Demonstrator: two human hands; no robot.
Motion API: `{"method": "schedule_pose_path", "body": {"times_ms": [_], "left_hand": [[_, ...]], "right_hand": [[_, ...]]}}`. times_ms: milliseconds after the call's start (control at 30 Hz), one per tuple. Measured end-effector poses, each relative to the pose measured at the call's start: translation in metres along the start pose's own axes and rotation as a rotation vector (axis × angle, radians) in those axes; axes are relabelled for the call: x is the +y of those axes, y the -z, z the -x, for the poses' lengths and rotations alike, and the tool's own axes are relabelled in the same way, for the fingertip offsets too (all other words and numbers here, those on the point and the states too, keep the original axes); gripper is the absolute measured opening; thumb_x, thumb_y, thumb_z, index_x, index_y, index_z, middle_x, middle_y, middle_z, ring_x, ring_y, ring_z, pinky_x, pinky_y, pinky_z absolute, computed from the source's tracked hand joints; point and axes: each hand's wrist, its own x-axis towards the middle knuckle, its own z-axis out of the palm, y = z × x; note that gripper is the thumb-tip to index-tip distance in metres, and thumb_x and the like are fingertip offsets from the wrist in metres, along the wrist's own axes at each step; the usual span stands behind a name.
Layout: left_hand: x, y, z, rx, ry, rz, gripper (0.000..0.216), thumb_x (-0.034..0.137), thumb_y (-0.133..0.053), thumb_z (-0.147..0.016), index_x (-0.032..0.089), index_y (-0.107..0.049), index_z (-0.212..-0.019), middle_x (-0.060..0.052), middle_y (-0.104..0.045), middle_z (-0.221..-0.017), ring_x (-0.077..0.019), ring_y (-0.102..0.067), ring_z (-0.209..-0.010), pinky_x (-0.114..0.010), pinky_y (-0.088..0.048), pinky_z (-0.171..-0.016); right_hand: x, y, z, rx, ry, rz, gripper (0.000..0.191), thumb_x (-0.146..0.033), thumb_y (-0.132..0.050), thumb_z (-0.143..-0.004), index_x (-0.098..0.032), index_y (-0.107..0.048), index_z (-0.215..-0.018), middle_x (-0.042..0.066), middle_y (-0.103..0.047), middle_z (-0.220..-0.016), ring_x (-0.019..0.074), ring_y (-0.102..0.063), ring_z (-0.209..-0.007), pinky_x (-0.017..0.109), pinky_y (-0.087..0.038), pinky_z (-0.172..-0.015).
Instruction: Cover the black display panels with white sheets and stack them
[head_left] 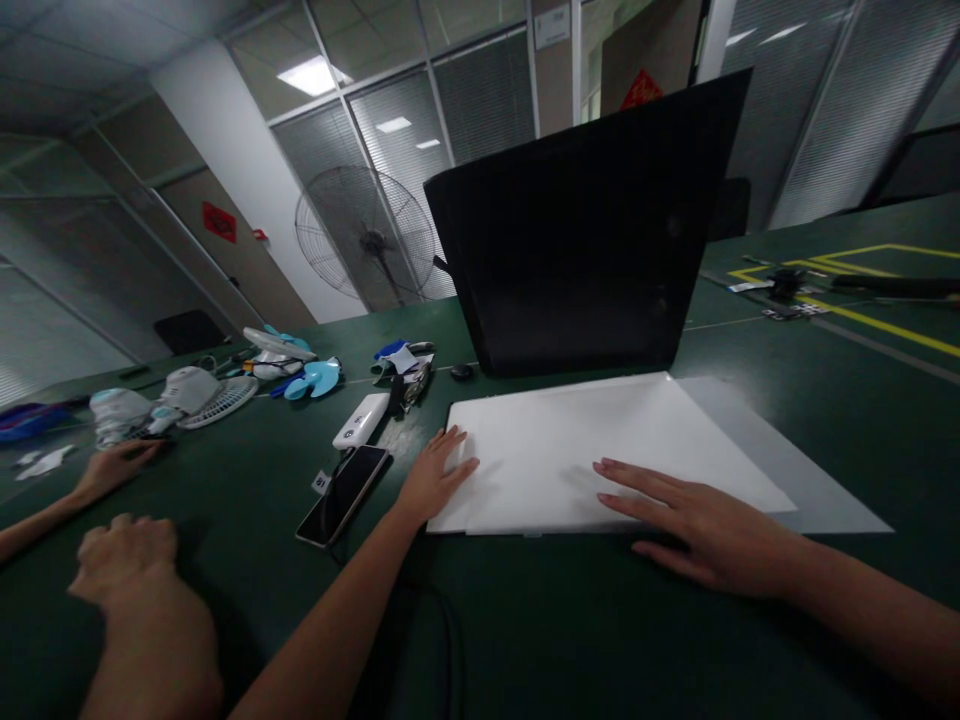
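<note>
A white sheet (570,440) lies flat on the green table in front of me, with a thin dark edge along its left side. Under its right part a greyish, see-through-looking sheet (817,490) sticks out. My left hand (435,475) rests on the white sheet's left edge, fingers stretched out and apart. Over the front right part of the sheet is my right hand (697,525), its fingers spread and casting a shadow; whether they touch the surface I cannot tell. Neither hand holds anything.
Behind the sheet stands a large black panel (585,230). A phone (345,495) with a cable, a white power bank (362,420) and keys (416,385) lie left. Small fan parts (311,378) sit farther off. Another person's hands (127,560) are at far left.
</note>
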Motion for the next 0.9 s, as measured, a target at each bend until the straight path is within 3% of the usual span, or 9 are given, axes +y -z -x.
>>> {"method": "schedule_pose_path", "body": {"times_ms": [100, 233, 333, 433, 500, 633, 767, 900], "left_hand": [[0.001, 0.0, 0.0, -0.008, 0.003, -0.037, 0.073, 0.061, -0.065, -0.093, 0.018, -0.056, -0.151, -0.014, -0.043, -0.165, -0.0344, -0.033, -0.156, -0.055, -0.027, -0.128], [0.0, -0.002, 0.0, 0.0, -0.011, -0.066, 0.071, 0.056, -0.068, -0.091, 0.02, -0.055, -0.151, -0.012, -0.043, -0.166, -0.0351, -0.035, -0.156, -0.057, -0.029, -0.127], [-0.002, -0.002, 0.0, 0.002, -0.035, -0.066, 0.063, 0.049, -0.063, -0.094, 0.021, -0.056, -0.15, -0.011, -0.044, -0.165, -0.0338, -0.035, -0.155, -0.057, -0.03, -0.127], [-0.004, -0.002, 0.0, 0.002, -0.063, -0.06, 0.059, 0.036, -0.06, -0.093, 0.019, -0.056, -0.15, -0.012, -0.045, -0.165, -0.0333, -0.034, -0.156, -0.058, -0.029, -0.127], [-0.006, -0.002, -0.001, 0.002, -0.076, -0.05, 0.06, 0.027, -0.056, -0.09, 0.019, -0.056, -0.15, -0.012, -0.044, -0.165, -0.0329, -0.034, -0.156, -0.059, -0.028, -0.127], [-0.007, -0.002, -0.001, -0.011, -0.086, -0.038, 0.062, 0.02, -0.051, -0.089, 0.016, -0.056, -0.151, -0.014, -0.043, -0.165, -0.0323, -0.033, -0.157, -0.057, -0.027, -0.128], [-0.004, -0.001, -0.001, -0.002, -0.07, -0.023, 0.054, 0.035, -0.052, -0.098, 0.017, -0.058, -0.149, -0.015, -0.044, -0.164, -0.0336, -0.034, -0.156, -0.057, -0.028, -0.127], [0.0, 0.0, 0.001, 0.008, -0.008, -0.018, 0.062, 0.049, -0.061, -0.096, 0.02, -0.056, -0.15, -0.015, -0.037, -0.168, -0.0359, -0.038, -0.154, -0.056, -0.03, -0.126]], "right_hand": [[0.022, -0.001, 0.007, 0.05, -0.082, 0.056, 0.065, -0.046, -0.06, -0.099, -0.039, -0.043, -0.161, 0.002, -0.037, -0.167, 0.0302, -0.044, -0.149, 0.055, -0.047, -0.116], [0.059, 0.002, 0.02, 0.145, -0.455, 0.247, 0.058, -0.056, -0.046, -0.101, -0.02, -0.064, -0.144, 0.013, -0.058, -0.151, 0.0359, -0.051, -0.143, 0.063, -0.039, -0.119], [0.077, 0.013, 0.033, 0.148, -0.754, 0.306, 0.06, -0.058, -0.038, -0.101, -0.015, -0.072, -0.128, 0.019, -0.067, -0.136, 0.0434, -0.06, -0.129, 0.067, -0.048, -0.107], [0.084, 0.023, 0.042, 0.059, -0.939, 0.276, 0.063, -0.063, -0.035, -0.1, -0.018, -0.076, -0.117, 0.02, -0.072, -0.12, 0.0446, -0.07, -0.103, 0.067, -0.055, -0.087], [0.085, 0.025, 0.044, 0.026, -0.962, 0.255, 0.066, -0.065, -0.034, -0.1, -0.017, -0.075, -0.121, 0.021, -0.071, -0.122, 0.0435, -0.07, -0.1, 0.065, -0.056, -0.085], [0.09, 0.017, 0.042, 0.074, -0.878, 0.201, 0.069, -0.062, -0.035, -0.102, -0.015, -0.063, -0.143, 0.019, -0.053, -0.153, 0.0417, -0.067, -0.116, 0.061, -0.054, -0.097], [0.093, 0.009, 0.039, 0.126, -0.783, 0.119, 0.067, -0.06, -0.039, -0.102, -0.018, -0.054, -0.151, 0.017, -0.049, -0.158, 0.0385, -0.064, -0.123, 0.06, -0.052, -0.105], [0.091, 0.01, 0.037, 0.123, -0.743, 0.043, 0.068, -0.059, -0.038, -0.104, -0.017, -0.047, -0.157, 0.018, -0.046, -0.16, 0.0362, -0.063, -0.127, 0.053, -0.049, -0.112]]}}
